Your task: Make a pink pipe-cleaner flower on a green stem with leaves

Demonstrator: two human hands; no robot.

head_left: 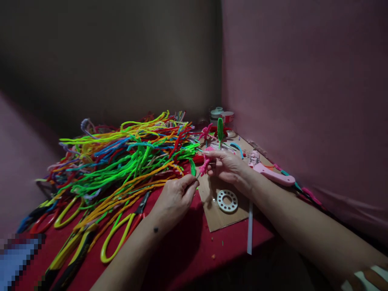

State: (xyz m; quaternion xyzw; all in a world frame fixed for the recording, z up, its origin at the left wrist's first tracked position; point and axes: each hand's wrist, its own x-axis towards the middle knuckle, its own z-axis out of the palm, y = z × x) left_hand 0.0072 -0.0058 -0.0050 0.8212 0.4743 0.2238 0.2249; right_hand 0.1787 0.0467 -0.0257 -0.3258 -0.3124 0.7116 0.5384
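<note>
My right hand (226, 165) holds a pink fuzzy pipe-cleaner flower (205, 163) between thumb and fingers above the cardboard. Just to the left, my left hand (177, 195) is closed in a pinch on the thin dark stem (198, 176) at the flower's lower end. A green pipe-cleaner leaf (192, 166) shows right behind the left fingertips; whether it joins the stem I cannot tell. Under the right hand, a white ring with holes (227, 201) lies on the brown cardboard (216, 216).
A big heap of coloured pipe cleaners (121, 161) covers the left side. Yellow-and-red scissors (117, 238) and yellow-black pliers (72, 252) lie before it. A pink glue gun (274, 174) rests at right, with a clear glue stick (250, 228) at the edge. Behind stands a green leaf (220, 131).
</note>
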